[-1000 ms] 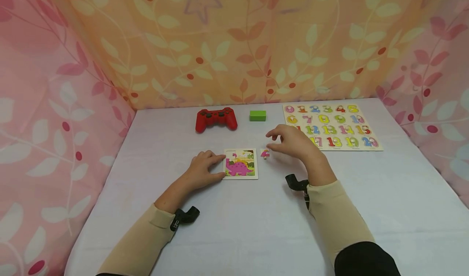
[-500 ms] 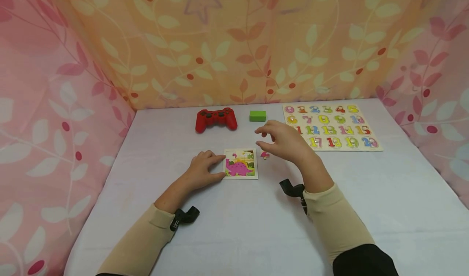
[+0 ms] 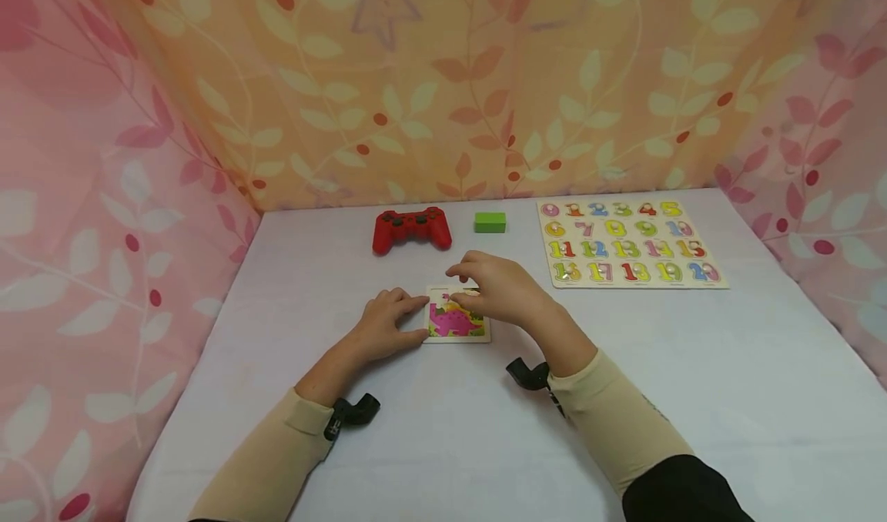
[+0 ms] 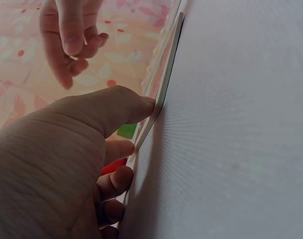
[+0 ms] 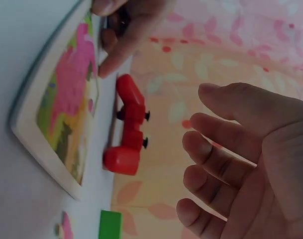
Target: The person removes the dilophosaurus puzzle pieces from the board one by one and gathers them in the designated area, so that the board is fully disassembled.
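A square picture puzzle point(image 3: 453, 326) with a pink dinosaur lies flat in a white frame on the table. Along its left edge rest the thumb and index finger of my left hand point(image 3: 383, 326), spread apart; its other fingers bend loosely in the left wrist view. Above the puzzle's right side hovers my right hand point(image 3: 502, 291), fingers loosely bent and nothing between them. In the right wrist view a pale bare patch shows near the puzzle's far left corner. A small loose pink piece point(image 5: 66, 226) lies beside the frame there; in the head view my right hand hides it.
Behind the puzzle sit a red game controller point(image 3: 412, 229) and a green block point(image 3: 490, 222). A number puzzle board point(image 3: 589, 283) lies at the back right. Patterned cloth walls point(image 3: 416, 152) enclose the white table point(image 3: 430, 429) at back and sides.
My right hand has moved left from beside the loose piece to over the dinosaur puzzle, uncovering the number board. My left hand stays at the puzzle's left edge.
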`<control>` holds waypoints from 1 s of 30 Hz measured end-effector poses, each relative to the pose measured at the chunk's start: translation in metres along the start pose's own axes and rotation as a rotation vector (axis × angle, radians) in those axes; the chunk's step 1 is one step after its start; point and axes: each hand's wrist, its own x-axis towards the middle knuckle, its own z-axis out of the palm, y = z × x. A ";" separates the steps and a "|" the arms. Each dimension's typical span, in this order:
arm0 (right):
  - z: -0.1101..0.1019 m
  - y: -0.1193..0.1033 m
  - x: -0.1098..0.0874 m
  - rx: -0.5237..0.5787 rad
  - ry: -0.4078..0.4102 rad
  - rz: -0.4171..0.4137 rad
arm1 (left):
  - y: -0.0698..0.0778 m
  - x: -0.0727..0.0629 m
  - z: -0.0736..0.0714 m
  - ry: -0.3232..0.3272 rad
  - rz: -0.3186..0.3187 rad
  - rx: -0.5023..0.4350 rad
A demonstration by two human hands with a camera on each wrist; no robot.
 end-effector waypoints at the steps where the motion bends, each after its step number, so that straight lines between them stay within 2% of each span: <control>1: 0.003 0.000 0.001 0.003 -0.019 0.006 | 0.000 0.000 0.001 0.001 0.001 -0.001; 6: 0.017 0.003 0.009 0.009 -0.096 0.044 | -0.001 -0.001 0.002 0.010 0.006 0.008; 17: 0.041 0.020 0.016 0.036 -0.187 0.071 | -0.001 -0.001 0.003 0.015 0.010 -0.002; 26: 0.050 0.034 0.019 0.105 -0.152 0.111 | -0.001 0.000 0.003 0.009 0.009 0.012; 30: 0.051 0.035 0.019 0.101 -0.131 0.144 | -0.001 0.000 0.002 0.011 0.012 0.017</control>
